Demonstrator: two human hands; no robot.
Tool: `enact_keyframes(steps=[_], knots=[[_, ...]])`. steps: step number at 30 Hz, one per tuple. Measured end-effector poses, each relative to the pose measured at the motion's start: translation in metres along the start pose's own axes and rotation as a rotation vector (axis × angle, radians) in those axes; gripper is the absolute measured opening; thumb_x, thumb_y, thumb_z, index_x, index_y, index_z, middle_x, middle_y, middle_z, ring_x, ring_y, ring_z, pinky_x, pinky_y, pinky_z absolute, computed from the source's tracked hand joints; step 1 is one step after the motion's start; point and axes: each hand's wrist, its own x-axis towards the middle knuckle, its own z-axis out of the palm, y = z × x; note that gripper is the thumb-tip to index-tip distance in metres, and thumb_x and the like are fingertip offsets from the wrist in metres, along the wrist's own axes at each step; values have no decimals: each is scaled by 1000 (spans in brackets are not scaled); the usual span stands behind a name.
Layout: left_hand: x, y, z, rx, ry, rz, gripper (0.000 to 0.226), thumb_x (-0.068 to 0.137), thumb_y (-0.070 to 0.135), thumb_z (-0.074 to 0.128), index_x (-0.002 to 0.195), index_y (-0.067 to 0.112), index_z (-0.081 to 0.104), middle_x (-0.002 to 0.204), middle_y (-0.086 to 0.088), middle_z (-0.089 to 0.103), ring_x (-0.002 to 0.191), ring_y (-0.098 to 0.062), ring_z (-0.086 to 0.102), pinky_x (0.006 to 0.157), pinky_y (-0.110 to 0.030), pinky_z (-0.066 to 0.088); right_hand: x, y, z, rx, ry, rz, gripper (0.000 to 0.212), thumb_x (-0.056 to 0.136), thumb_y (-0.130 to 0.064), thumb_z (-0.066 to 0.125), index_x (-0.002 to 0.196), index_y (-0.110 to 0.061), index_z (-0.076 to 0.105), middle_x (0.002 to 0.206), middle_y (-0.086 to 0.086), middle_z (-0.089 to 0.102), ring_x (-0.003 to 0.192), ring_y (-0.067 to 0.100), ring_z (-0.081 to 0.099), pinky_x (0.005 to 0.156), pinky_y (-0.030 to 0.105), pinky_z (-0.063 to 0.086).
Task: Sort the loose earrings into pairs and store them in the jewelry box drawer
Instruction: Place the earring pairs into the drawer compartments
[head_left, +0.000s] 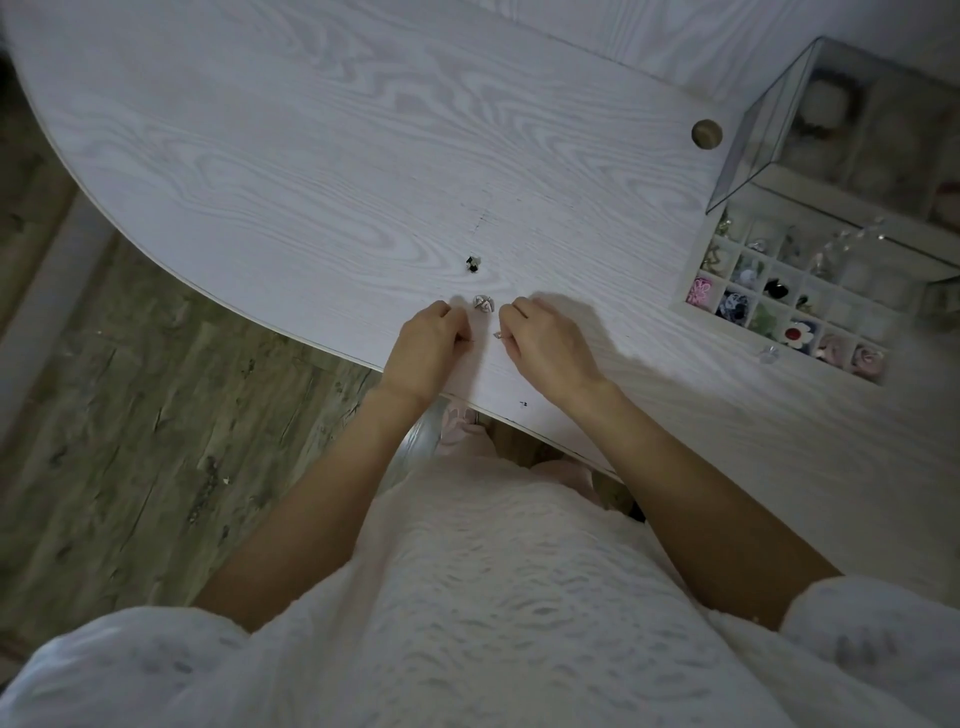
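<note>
The jewelry box drawer (779, 306) lies open at right, long axis slanting toward lower right. My left hand (426, 345) is curled, grip unclear. My right hand (545, 343) pinches a small earring (497, 335) at centre.

Head-worn view, looking steeply down from above the person's chest.

The single wide-angle camera sits high and close over the pale wood-grain tabletop (322, 135), whose curved near edge bends with the lens. The fluffy white sweater (467, 597) fills the bottom of the frame, both bare forearms reaching forward to mid-picture. The grey-green plank floor (130, 415) shows at lower left, and the glass-lidded jewelry box with its compartmented drawer (841, 182) is pushed to the right edge.
</note>
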Motion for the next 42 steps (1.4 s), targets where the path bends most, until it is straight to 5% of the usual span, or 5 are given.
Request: enact_keyframes(steps=[8, 19, 30, 37, 42], knots=[[-3, 7, 7, 88, 89, 59, 13, 75, -6, 61, 66, -1, 54, 63, -17, 56, 54, -31, 51, 45, -38, 42, -14, 12, -9, 261, 38, 169, 12, 72, 10, 57, 70, -2, 56, 68, 7, 62, 66, 21, 56, 57, 37, 50], [16, 68, 30, 46, -59, 140, 7, 73, -1, 59, 78, 2, 55, 75, -13, 61, 67, -30, 56, 58, -32, 38, -73, 60, -40, 382, 159, 402, 10, 80, -2, 63, 84, -9, 57, 73, 5, 63, 68, 19, 58, 64, 30, 49], [88, 249, 79, -286, -107, 486, 14, 71, 2, 66, 82, 11, 67, 81, -5, 68, 69, -20, 64, 63, -31, 53, -157, 163, -109, 414, 470, 780, 12, 81, -9, 67, 93, -9, 69, 85, 9, 71, 75, 19, 64, 73, 36, 55], [133, 307, 132, -173, -152, 414, 12, 79, 8, 60, 86, 11, 70, 82, -12, 71, 76, -30, 66, 66, -35, 54, -166, 213, -135, 400, 616, 828, 9, 81, -6, 66, 90, -8, 67, 84, 6, 69, 75, 9, 59, 68, 14, 43], [147, 317, 145, -8, -247, 421, 16, 84, 14, 59, 94, 9, 70, 90, -16, 71, 83, -33, 66, 73, -44, 55, -172, 230, -132, 397, 649, 856, 11, 83, -7, 65, 94, -9, 68, 88, 8, 70, 78, 15, 63, 73, 26, 52]])
